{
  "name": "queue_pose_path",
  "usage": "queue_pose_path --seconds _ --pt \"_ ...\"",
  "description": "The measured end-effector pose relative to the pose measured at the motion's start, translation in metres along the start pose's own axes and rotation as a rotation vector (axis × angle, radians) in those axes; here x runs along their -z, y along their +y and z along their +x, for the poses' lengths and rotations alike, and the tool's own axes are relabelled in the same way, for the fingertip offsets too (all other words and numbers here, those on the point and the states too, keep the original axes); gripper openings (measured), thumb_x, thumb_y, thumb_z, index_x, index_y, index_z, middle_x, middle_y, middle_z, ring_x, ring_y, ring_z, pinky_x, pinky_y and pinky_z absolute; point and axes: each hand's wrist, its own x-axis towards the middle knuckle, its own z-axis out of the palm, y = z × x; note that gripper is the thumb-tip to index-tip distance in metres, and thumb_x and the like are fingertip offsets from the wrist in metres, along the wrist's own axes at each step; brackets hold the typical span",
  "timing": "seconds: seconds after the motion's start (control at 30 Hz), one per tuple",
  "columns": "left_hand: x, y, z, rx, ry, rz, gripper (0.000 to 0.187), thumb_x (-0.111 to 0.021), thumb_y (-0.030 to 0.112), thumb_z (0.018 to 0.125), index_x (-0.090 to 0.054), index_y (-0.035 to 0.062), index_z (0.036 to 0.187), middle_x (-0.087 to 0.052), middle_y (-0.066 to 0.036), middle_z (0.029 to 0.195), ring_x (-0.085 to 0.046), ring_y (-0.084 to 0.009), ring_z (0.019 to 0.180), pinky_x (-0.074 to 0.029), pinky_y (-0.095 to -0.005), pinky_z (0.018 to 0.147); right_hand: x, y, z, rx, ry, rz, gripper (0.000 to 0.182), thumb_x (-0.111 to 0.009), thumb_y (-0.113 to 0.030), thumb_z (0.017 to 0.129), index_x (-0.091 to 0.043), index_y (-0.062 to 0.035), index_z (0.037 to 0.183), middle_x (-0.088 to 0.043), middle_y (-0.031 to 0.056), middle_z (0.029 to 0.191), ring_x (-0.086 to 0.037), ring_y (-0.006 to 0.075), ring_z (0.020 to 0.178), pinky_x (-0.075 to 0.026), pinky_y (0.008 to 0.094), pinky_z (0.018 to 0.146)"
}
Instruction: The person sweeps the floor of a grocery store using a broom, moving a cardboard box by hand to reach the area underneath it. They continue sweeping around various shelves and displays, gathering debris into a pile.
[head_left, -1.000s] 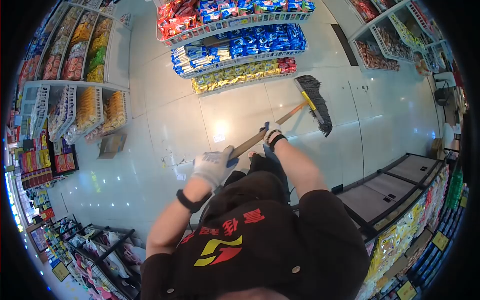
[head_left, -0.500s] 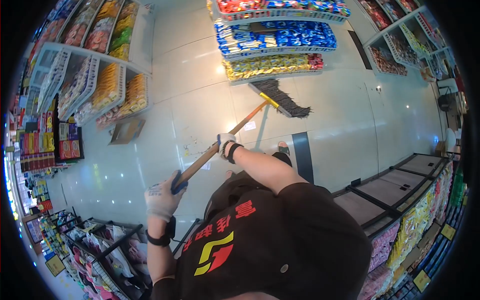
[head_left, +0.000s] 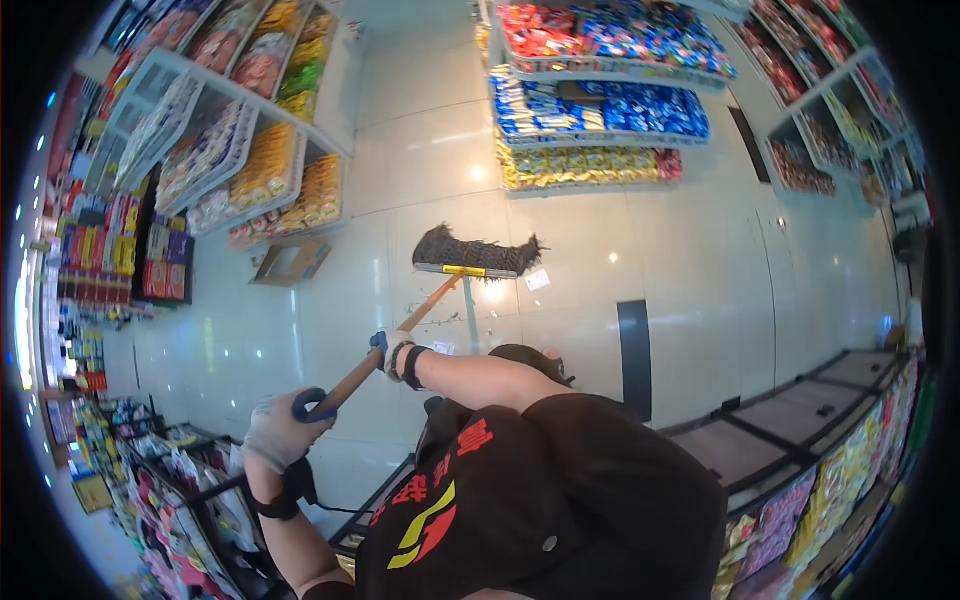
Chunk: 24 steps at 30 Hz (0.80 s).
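Note:
A flat dust mop (head_left: 470, 252) with dark grey strands lies on the tiled floor (head_left: 560, 370) in the middle of the head view. Its wooden handle (head_left: 362, 376) slants down-left toward my body. My left hand (head_left: 285, 430), in a white and blue work glove, is closed round the handle near its upper end. Lower on the handle, my gloved right hand (head_left: 393, 355) grips it too. Small bits of litter (head_left: 428, 316) and a white paper scrap (head_left: 538, 280) lie near the mop head.
Tiered baskets of packaged sweets (head_left: 600, 115) stand ahead. More bins (head_left: 250, 180) rise at the left, with an open cardboard box (head_left: 290, 262) at their foot. A black-framed shelf unit (head_left: 780, 420) runs along the right, and hanging goods (head_left: 200, 480) are at the lower left.
The mop head has swept left and nearer, away from the front baskets, and turned so its bar lies crosswise. Both hands have shifted left with the handle still gripped.

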Motion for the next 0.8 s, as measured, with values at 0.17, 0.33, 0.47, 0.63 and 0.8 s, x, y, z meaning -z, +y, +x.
queue_pose_path --seconds 0.17,0.33,0.47,0.63,0.8 --pt "0.001 0.014 0.006 -0.005 -0.078 -0.142 0.029 -0.064 0.008 0.067 -0.062 0.0008 0.096 -0.059 -0.006 0.060 -0.053 -0.0082 0.049 -0.042 -0.0230 0.048 0.017 -0.020 -0.016 0.156 0.013 -0.120 0.013 -0.059 -0.013 0.074 -0.049 -0.0053 0.078 -0.053 0.0116 0.067 -0.054 0.0249 0.056 -0.046 0.0355 0.048" --pt "-0.010 0.084 0.033 -0.177 -0.142 -0.016 0.034 -0.064 0.009 0.068 -0.060 0.0030 0.102 -0.055 -0.004 0.056 -0.051 -0.0081 0.049 -0.039 -0.0241 0.046 0.071 -0.097 -0.099 0.130 0.015 0.362 0.014 -0.060 -0.006 0.073 -0.050 -0.0021 0.081 -0.055 0.0140 0.068 -0.056 0.0277 0.055 -0.050 0.0395 0.048" --pt "-0.038 0.167 0.069 -0.416 -0.171 0.227 0.033 -0.066 0.016 0.069 -0.061 0.0091 0.100 -0.058 -0.010 0.059 -0.057 -0.0183 0.051 -0.044 -0.0290 0.051 0.145 -0.167 -0.134 0.413 0.059 0.481 0.013 -0.062 -0.011 0.069 -0.052 -0.0029 0.067 -0.053 0.0133 0.058 -0.054 0.0253 0.047 -0.045 0.0384 0.045" --pt "-0.105 0.295 0.096 -0.880 -0.240 0.435 0.034 -0.064 0.022 0.071 -0.058 0.0119 0.102 -0.061 -0.017 0.077 -0.061 -0.0302 0.074 -0.048 -0.0356 0.067 0.276 -0.246 -0.193 0.700 0.056 0.717 0.012 -0.060 -0.013 0.073 -0.055 -0.0025 0.070 -0.056 0.0115 0.059 -0.055 0.0250 0.048 -0.045 0.0353 0.045" --pt "-0.219 0.387 0.113 -1.154 -0.347 0.540 0.047 -0.064 0.030 0.071 -0.053 0.0070 0.110 -0.061 -0.020 0.084 -0.059 -0.0326 0.082 -0.046 -0.0384 0.075 0.438 -0.286 -0.216 0.958 0.002 0.994 0.015 -0.058 -0.017 0.077 -0.050 -0.0080 0.068 -0.051 0.0096 0.055 -0.051 0.0250 0.047 -0.045 0.0377 0.045"
